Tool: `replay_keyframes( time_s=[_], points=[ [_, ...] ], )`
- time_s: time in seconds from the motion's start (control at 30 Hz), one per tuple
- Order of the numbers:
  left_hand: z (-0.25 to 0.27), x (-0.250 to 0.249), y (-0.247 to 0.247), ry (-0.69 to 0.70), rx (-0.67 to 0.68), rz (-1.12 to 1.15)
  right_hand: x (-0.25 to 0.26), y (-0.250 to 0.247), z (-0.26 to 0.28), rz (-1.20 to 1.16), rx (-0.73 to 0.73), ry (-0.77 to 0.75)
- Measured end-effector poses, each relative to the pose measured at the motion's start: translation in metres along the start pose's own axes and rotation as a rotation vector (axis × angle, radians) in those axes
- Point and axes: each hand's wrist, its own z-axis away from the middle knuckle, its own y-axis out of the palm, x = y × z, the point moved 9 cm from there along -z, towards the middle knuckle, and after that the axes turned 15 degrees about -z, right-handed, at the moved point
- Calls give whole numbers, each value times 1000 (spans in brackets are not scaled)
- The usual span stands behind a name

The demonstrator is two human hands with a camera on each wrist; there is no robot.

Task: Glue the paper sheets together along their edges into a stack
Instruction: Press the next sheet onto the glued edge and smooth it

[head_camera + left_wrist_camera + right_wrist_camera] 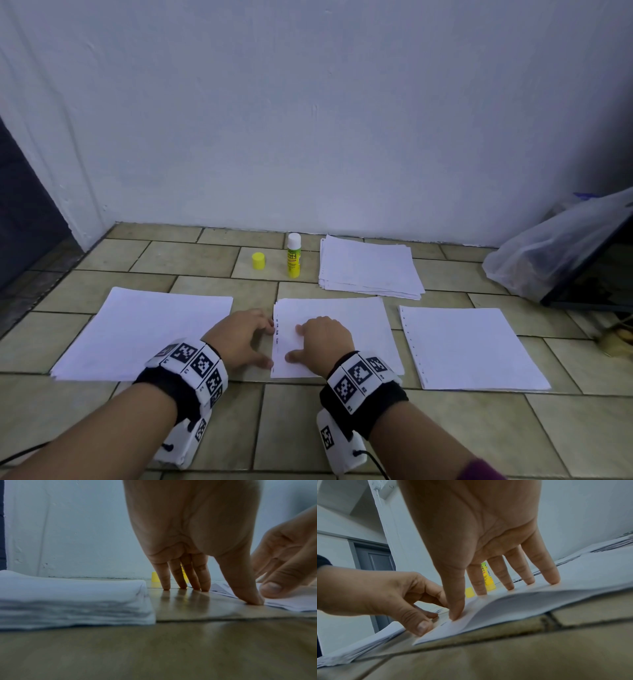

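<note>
Right hand [323,339] spread flat, straight fingers pressing middle stack of white paper sheets [356,318] on tiled floor [445,428], left hand [239,337] fingertips down at its left edge, thumb seemingly touching paper, wrist view only: near edge lifted.

Both forearms bare. Each wrist: black band [368,407] carrying white blocks printed with black square-pattern tags [200,365]. White camera housing [186,435] under each wrist, tagged too; thin black cable [378,464] trails off. Maroon sleeve [479,471] at right forearm.
</note>
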Motion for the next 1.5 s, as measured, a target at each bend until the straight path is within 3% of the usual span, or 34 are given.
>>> replay_keyframes(
  time_s=[0.7, 1.5],
  points=[
    [-7, 8, 0, 32, 10, 3, -2, -12, 5, -89, -14, 58],
    [-4, 9, 1, -62, -1, 69, 10, -14, 14, -23, 0, 2]
  ],
)
